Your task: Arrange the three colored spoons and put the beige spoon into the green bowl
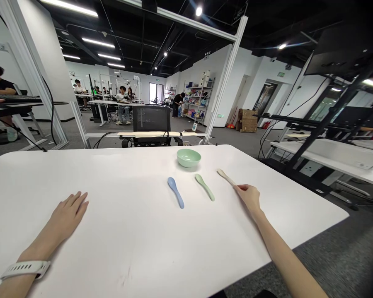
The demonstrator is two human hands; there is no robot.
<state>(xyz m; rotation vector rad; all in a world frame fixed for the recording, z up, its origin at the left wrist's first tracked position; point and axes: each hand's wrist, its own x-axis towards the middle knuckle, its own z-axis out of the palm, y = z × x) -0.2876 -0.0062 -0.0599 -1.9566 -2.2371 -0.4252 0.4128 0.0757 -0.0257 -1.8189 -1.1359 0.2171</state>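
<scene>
My right hand (248, 198) is at the right of the white table (118, 182), its fingertips pinching the end of a cream plastic spoon (225, 177). The spoon's far end points up and to the left. To its left lies a pale green spoon (204, 187), apart from my fingers, and further left a blue spoon (175, 193). A mint green bowl (189, 157) stands beyond them near the far edge. My left hand (69, 215) rests flat and open on the tabletop, touching nothing else, with a white watch band (25, 269) on its wrist.
An office chair (151, 124) stands beyond the table's far edge, inside a white metal frame (225, 78). Another white table (326, 155) with black stands is to the right. Seated people work at tables in the background, and shelves (197, 101) line the far wall.
</scene>
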